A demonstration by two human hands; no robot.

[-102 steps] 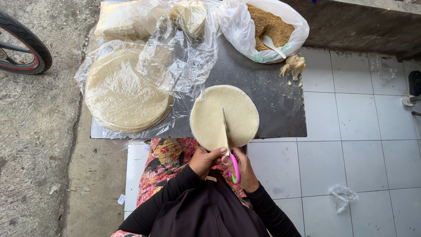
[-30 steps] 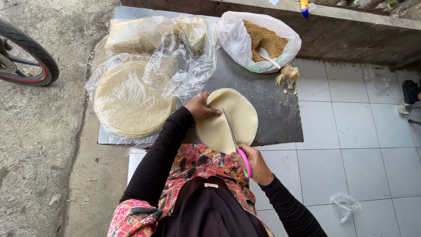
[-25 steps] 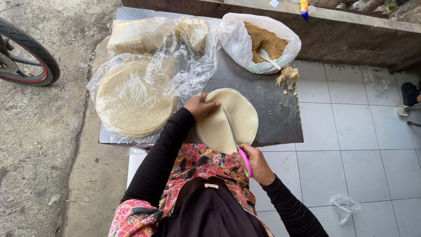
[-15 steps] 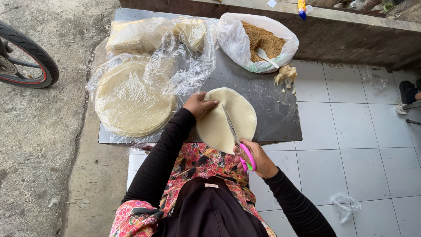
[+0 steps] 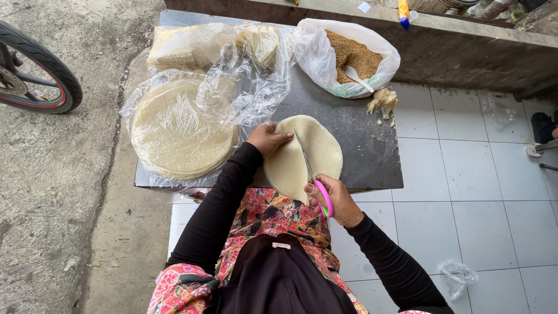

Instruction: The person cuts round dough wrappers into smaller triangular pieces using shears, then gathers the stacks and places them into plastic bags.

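the bicycle wheel (image 5: 35,75) at the upper left is cut off by the frame's left edge. the right hand (image 5: 337,200) hides most of the pink scissor handles (image 5: 324,199). plastic wrap blurs the stacked round sheets (image 5: 180,128).

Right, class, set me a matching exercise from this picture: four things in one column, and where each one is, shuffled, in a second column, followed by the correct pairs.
Things:
1. scissors with pink handles
2. stack of round wrappers
3. bag of brown crumbs
4. bicycle wheel

Places:
A. on the concrete at the far left edge
B. in the right hand, cutting the round sheet
C. at the far right of the dark board, with a white spoon in it
D. under clear plastic on the board's left side

Pairs: 1-B, 2-D, 3-C, 4-A
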